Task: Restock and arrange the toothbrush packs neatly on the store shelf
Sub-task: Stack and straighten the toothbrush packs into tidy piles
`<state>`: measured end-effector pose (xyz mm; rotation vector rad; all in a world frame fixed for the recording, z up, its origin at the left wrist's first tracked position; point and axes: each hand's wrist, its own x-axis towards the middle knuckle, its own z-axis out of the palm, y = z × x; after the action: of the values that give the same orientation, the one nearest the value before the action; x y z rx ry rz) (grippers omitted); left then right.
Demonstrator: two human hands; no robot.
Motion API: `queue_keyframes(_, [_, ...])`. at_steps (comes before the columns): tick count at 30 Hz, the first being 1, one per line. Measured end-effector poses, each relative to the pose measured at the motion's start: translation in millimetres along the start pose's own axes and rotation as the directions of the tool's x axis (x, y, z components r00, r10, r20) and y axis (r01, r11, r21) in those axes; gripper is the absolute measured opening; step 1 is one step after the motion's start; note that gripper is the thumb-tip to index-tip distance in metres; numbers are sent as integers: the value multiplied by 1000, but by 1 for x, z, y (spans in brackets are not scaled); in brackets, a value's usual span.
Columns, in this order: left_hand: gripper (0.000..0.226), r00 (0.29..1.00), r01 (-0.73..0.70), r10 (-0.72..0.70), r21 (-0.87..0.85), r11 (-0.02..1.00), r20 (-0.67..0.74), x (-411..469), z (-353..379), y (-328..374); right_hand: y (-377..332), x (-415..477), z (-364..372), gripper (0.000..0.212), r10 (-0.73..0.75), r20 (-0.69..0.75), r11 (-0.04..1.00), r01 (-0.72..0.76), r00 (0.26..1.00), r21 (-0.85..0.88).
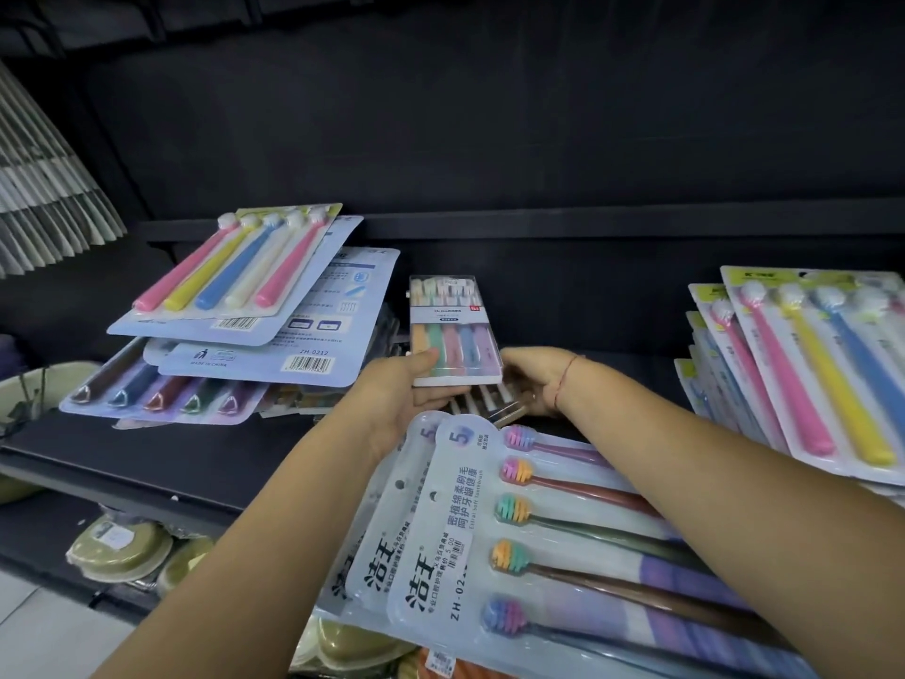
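Here, at the middle of a dark store shelf (196, 458), both hands hold a clear box (453, 330) of five pastel toothbrushes: the left hand (392, 399) grips its lower left edge with the thumb on top, and the right hand (534, 379) curls round its lower right corner. A second clear box (494, 404) lies just beneath it. A loose pile of flat toothbrush packs (235, 306) sits to the left, a leaning row of packs (808, 370) to the right, and more packs (470, 541) lie under the forearms at the front.
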<state>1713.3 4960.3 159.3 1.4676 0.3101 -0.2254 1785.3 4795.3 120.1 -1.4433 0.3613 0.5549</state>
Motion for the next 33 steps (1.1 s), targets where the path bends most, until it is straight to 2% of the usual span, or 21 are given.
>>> queue_keyframes(4, [26,996,-84,83,71,994,14,-4,8,3,-15,-13,-33,17,-155,-271,987,158,950,-12])
queue_keyframes(6, [27,996,-93,93,52,994,9,-7,15,5,-22,-25,-46,15,-192,-342,981,189,920,-44])
queue_keyframes(8, [28,995,-99,99,-8,995,-11,-10,22,8,-27,-35,-53,15,-206,-337,978,208,919,-30])
queue_keyframes(10, [27,992,-126,124,-65,990,-33,-15,28,11,-29,-51,-54,14,-232,-259,968,248,938,29])
queue_keyframes(13, [21,987,-163,160,-144,976,-28,-31,33,16,-28,-78,-59,13,-367,-174,925,379,914,37])
queue_keyframes(16, [21,984,-175,179,-180,968,4,-52,39,15,-16,-113,-71,17,-528,-264,843,535,807,-51])
queue_keyframes(18, [21,979,-194,202,-196,961,22,-67,48,14,-6,-141,-83,22,-614,-345,777,619,710,-109])
queue_keyframes(22, [15,959,-245,266,-184,952,98,-94,84,19,10,-206,-121,32,-788,-449,578,758,422,-302])
queue_keyframes(25, [13,936,-260,302,-224,939,181,-112,129,24,20,-260,-161,30,-849,-481,447,784,219,-431])
queue_keyframes(27, [12,911,-251,318,-261,932,261,-123,163,25,24,-290,-200,24,-830,-545,421,777,121,-469])
queue_keyframes(29, [13,886,-224,315,-282,933,340,-135,198,24,29,-318,-243,16,-746,-663,459,768,60,-447])
queue_keyframes(32, [13,859,-191,293,-267,945,421,-147,249,18,37,-355,-309,8,-544,-838,484,830,37,-277])
queue_keyframes(33, [12,852,-182,284,-261,948,439,-150,265,15,39,-367,-326,15,-478,-878,485,841,22,-242])
